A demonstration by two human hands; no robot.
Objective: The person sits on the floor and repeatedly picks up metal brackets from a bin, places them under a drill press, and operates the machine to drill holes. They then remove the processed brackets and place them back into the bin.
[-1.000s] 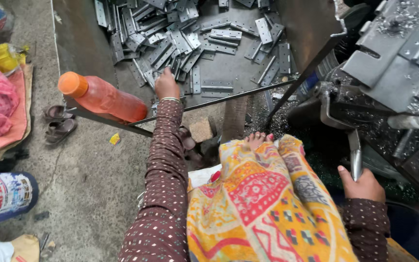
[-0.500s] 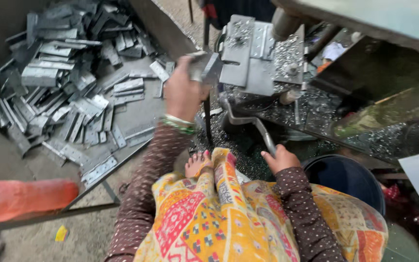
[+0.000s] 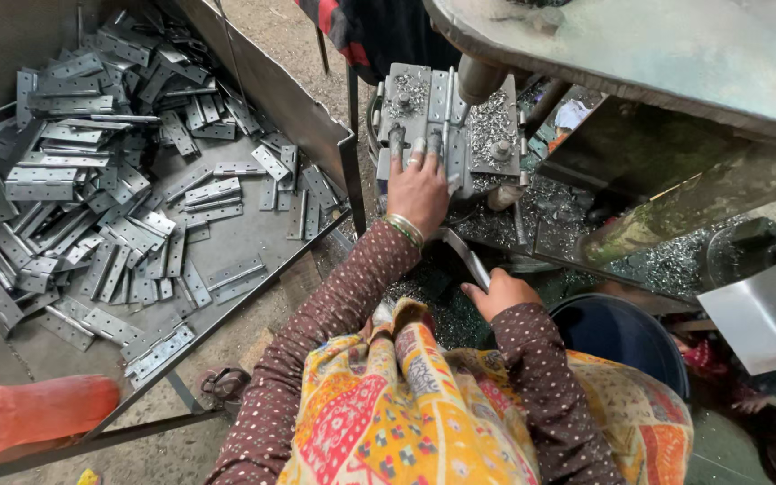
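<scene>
My left hand (image 3: 417, 190) reaches forward onto the grey metal fixture (image 3: 496, 135) of a machine, fingers pressing a hinge plate (image 3: 445, 112) down on it. A round spindle (image 3: 478, 79) hangs just above the fixture. My right hand (image 3: 498, 292) is closed around the lower end of a steel lever handle (image 3: 460, 250) that runs up toward the machine. My lap, under a patterned yellow cloth (image 3: 424, 413), fills the bottom of the view.
A large metal tray (image 3: 253, 81) on the left holds several grey hinges (image 3: 119, 189). An orange bottle (image 3: 33, 418) lies at the bottom left. A blue bucket (image 3: 621, 332) stands by my right knee. Metal shavings (image 3: 577, 202) cover the machine bed.
My left hand left the tray of hinges, carried a hinge to the right and now rests on the fixture. My right hand stays on the lever. The view swung right toward the machine.
</scene>
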